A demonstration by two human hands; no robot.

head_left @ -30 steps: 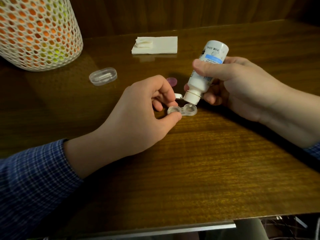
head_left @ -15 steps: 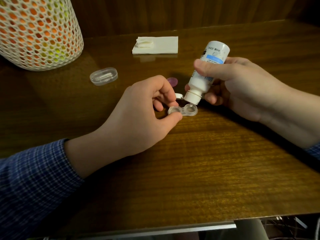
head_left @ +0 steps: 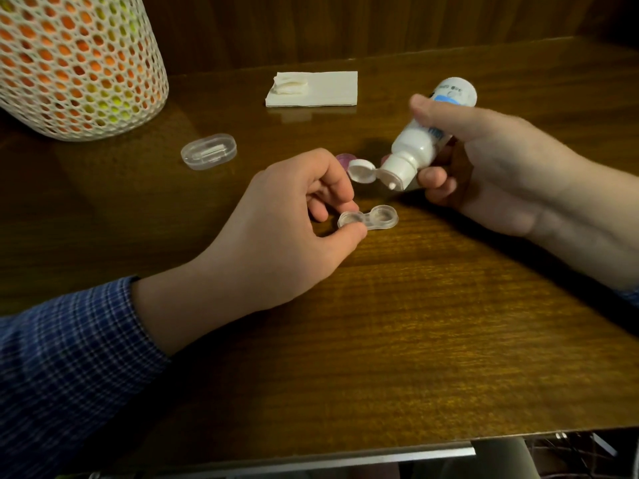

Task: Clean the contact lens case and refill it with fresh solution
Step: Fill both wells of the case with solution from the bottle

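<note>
A clear two-well contact lens case (head_left: 369,219) lies on the wooden table (head_left: 415,340), both wells uncapped. My left hand (head_left: 276,233) pinches its left well between thumb and forefinger. My right hand (head_left: 491,167) grips a small white solution bottle (head_left: 420,143) tilted nozzle-down, its flip cap (head_left: 360,170) hanging open. The nozzle hovers a little above and behind the right well, not touching it. A pink case cap (head_left: 344,157) peeks out behind my left fingers.
A clear oval plastic box (head_left: 209,151) lies to the left. A folded white tissue (head_left: 321,88) with a crumpled pad sits at the back. A large white mesh holder with orange and yellow contents (head_left: 76,63) stands at the back left. The table's front edge runs along the bottom.
My right hand has lifted the bottle up and away to the right from the case's right well. My left hand keeps its pinch on the case.
</note>
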